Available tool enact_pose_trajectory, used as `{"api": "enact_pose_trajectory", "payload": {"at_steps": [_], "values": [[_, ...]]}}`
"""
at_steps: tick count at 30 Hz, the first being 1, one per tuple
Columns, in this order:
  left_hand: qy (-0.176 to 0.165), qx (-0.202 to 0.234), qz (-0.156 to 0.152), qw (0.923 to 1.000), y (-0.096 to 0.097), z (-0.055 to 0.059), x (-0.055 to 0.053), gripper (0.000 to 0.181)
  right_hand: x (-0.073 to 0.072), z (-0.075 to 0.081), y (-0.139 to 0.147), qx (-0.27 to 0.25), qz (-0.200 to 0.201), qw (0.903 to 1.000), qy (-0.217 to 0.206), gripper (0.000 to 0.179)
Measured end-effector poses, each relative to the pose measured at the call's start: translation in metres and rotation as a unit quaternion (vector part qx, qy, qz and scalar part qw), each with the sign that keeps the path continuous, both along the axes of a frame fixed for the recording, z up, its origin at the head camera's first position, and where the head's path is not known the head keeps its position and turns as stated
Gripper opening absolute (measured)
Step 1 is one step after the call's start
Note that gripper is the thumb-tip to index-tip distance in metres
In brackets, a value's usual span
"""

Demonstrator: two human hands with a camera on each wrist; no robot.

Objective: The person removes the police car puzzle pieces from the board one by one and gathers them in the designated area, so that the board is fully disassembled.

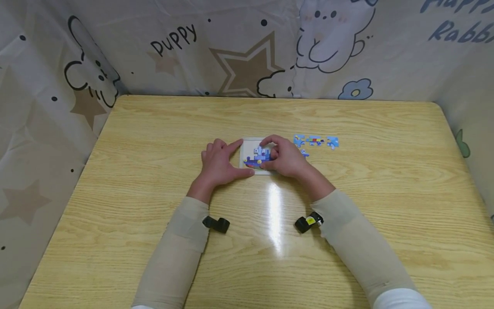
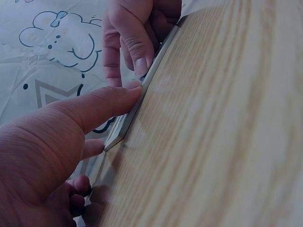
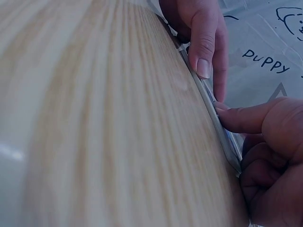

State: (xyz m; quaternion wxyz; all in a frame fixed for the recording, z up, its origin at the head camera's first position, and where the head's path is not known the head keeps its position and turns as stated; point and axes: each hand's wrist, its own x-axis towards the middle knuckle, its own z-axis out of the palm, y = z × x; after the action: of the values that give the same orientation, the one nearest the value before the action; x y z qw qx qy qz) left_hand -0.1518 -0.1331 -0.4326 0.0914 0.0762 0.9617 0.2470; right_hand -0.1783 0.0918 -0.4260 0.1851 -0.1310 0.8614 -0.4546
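Observation:
A small light jigsaw tray [image 1: 241, 155] lies on the table, with joined blue and purple jigsaw pieces [image 1: 252, 162] in its lower part. My left hand [image 1: 218, 163] grips the tray's left side, forefinger at the upper corner and thumb at the lower edge. In the left wrist view its thumb [image 2: 109, 101] rests on the rim. Over the tray's right side, my right hand [image 1: 289, 159] curls forefinger and thumb about the pieces. Its other fingers fold under in the right wrist view, hiding what lies beneath the palm.
Beyond the right hand lie several loose pieces: a blue one [image 1: 299, 140], one with coloured blocks [image 1: 315, 140], another blue one [image 1: 332, 142] and one partly behind the hand [image 1: 304, 152]. A printed cloth [image 1: 247, 51] hangs around the wooden table [image 1: 154, 124].

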Motion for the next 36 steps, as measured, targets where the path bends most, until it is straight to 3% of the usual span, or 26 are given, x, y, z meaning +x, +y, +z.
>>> {"api": "enact_pose_trajectory", "payload": {"at_steps": [11, 25, 36], "values": [[0.002, 0.0, 0.0, 1.0, -0.0001, -0.0003, -0.0002, 0.101, 0.001, -0.0042, 0.0008, -0.026, -0.021, 0.9994, 0.003, 0.051], [0.002, -0.002, -0.003, 1.0, -0.0002, 0.0006, -0.0005, 0.101, 0.0009, -0.0021, 0.0009, 0.016, -0.051, 0.9986, 0.003, 0.054], [0.001, -0.001, -0.002, 1.0, -0.0002, 0.0009, 0.0, 0.101, -0.0003, -0.0041, 0.0023, 0.025, -0.02, 0.9992, 0.024, 0.053]]}}
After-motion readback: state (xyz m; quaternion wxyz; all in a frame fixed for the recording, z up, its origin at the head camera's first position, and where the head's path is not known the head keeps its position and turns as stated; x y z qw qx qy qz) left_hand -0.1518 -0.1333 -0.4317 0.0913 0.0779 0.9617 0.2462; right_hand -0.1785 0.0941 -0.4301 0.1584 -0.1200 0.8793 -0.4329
